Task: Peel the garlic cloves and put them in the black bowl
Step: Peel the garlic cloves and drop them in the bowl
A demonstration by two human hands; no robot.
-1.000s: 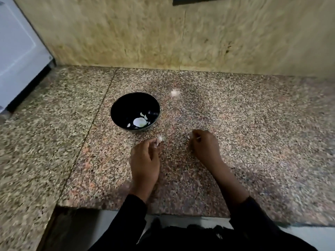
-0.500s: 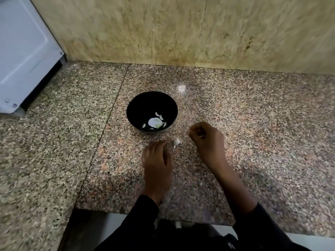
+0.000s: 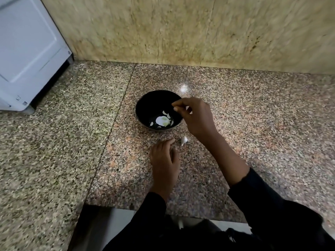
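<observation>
- right hand (image 3: 196,118) over right rim of black bowl (image 3: 145,109), fingers (image 3: 176,105) curled together; can't tell if pinching anything
- left hand (image 3: 164,160) flat on worktop (image 3: 72,142) near bowl, fingers loosely together, holding nothing
- garlic clove (image 3: 184,140) on worktop between hands
- white garlic pieces (image 3: 163,120) in bowl bottom

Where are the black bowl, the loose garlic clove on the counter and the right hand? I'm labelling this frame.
black bowl (image 3: 145,104): head view, on its bare inner left wall.
garlic clove (image 3: 184,140): head view, on its white middle.
right hand (image 3: 196,116): head view, on the back of the hand.
</observation>
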